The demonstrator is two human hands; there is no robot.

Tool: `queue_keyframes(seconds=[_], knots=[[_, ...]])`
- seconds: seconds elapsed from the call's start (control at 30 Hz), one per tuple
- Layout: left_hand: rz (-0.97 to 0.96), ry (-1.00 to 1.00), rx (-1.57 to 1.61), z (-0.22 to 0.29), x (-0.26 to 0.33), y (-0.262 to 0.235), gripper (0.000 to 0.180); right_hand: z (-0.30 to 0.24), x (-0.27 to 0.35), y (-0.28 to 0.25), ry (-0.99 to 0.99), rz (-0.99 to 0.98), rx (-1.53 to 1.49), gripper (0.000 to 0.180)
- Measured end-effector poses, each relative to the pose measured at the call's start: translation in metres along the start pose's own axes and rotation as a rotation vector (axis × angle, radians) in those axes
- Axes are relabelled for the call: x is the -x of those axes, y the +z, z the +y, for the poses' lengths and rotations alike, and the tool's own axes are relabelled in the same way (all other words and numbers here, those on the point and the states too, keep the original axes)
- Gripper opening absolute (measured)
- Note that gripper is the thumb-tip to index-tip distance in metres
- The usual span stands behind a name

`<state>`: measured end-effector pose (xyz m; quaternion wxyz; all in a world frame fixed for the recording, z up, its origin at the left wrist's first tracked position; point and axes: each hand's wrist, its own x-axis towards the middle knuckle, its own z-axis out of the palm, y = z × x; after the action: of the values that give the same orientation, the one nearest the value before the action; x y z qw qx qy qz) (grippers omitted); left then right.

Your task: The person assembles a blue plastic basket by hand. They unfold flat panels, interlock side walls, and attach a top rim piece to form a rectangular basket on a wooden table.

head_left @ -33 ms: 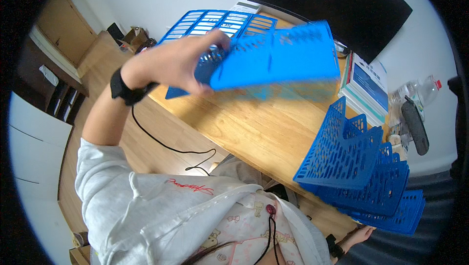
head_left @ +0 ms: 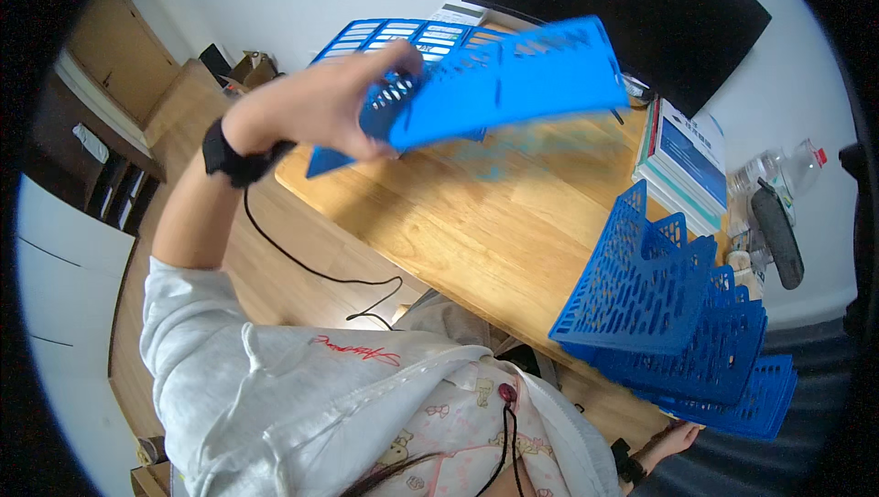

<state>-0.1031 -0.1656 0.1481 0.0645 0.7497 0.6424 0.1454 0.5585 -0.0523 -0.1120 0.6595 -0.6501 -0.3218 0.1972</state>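
Up over the far left of the wooden desk, my left hand is closed on a blue plastic file rack panel, fingers over its top and thumb beneath. The panel is tilted and blurred by motion. Behind it shows a blue slotted rack section; whether the two are joined, I cannot tell. My right hand is low at the right, beside the desk's corner and the lower end of the blue perforated file racks. Its fingertips are partly hidden there.
The wooden desk carries a black monitor at the back and a pile of books at the right. Clear plastic bottles and a dark grey case stand beyond them. A black cable hangs at my left.
My left hand has lifted slightly, and the blue panel's far end has swung up and a little to the left. My right hand and the racks beside it stay put.
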Motion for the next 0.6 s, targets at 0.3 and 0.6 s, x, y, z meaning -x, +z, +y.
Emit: queue_keyframes(seconds=[0.3, 0.6], knots=[[-0.032, -0.291, -0.243, -0.096, -0.04, -0.018, 0.07, 0.017, -0.014, -0.016, 0.03, -0.075, -0.013, 0.018], [-0.186, -0.55, -0.297, -0.124, -0.055, 0.007, 0.074, -0.025, -0.02, -0.047, -0.326, 0.148, 0.135, 0.017]])
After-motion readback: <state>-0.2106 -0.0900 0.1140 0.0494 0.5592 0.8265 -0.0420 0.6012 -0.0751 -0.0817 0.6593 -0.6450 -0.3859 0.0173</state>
